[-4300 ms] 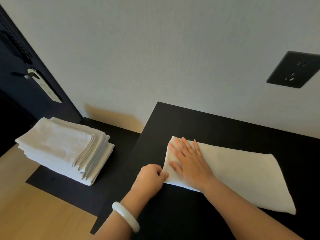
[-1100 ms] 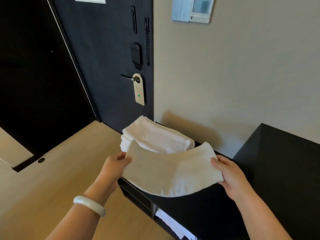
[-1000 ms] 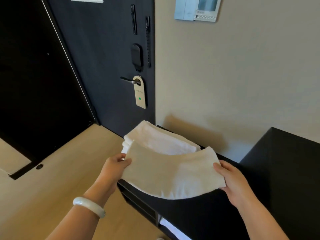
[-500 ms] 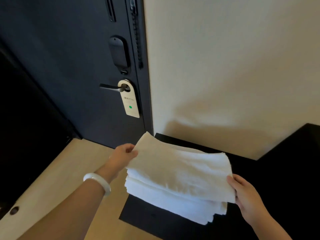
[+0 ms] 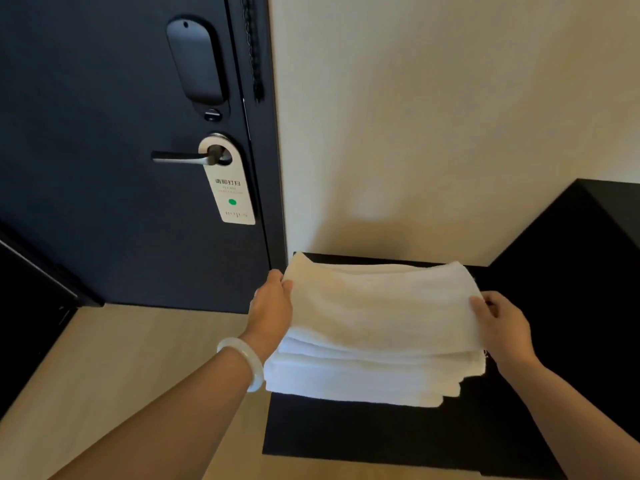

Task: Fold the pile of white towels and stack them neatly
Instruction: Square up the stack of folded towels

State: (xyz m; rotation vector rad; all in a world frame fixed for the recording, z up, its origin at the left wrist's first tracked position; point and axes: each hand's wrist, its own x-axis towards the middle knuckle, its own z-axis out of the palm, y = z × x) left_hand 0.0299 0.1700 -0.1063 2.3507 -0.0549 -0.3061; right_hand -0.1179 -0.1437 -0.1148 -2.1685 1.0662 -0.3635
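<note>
We see the folded white terry towel (image 5: 381, 306) lying on top of the stack of folded white towels (image 5: 363, 379). The stack sits on the low black matte shelf (image 5: 346, 434) against the cream wall (image 5: 450, 133). The left hand (image 5: 272, 313), a pale smooth bangle (image 5: 247, 362) on its wrist, pinches the towel's left edge near the far corner. The right hand (image 5: 502, 327) pinches the right edge, thumb on top.

We judge the towel light, soft and limp (it would sag in the middle if lifted by one end alone). It does not look slippery. Terry clings to the layer beneath, so dragging it square could pull the layers below askew. The best hold is at both short edges, where the hands are, catching every folded layer between thumb and fingers so the fold cannot fall open. The lower towels jut out a little at the front right, so a small nudge may be called for.
</note>
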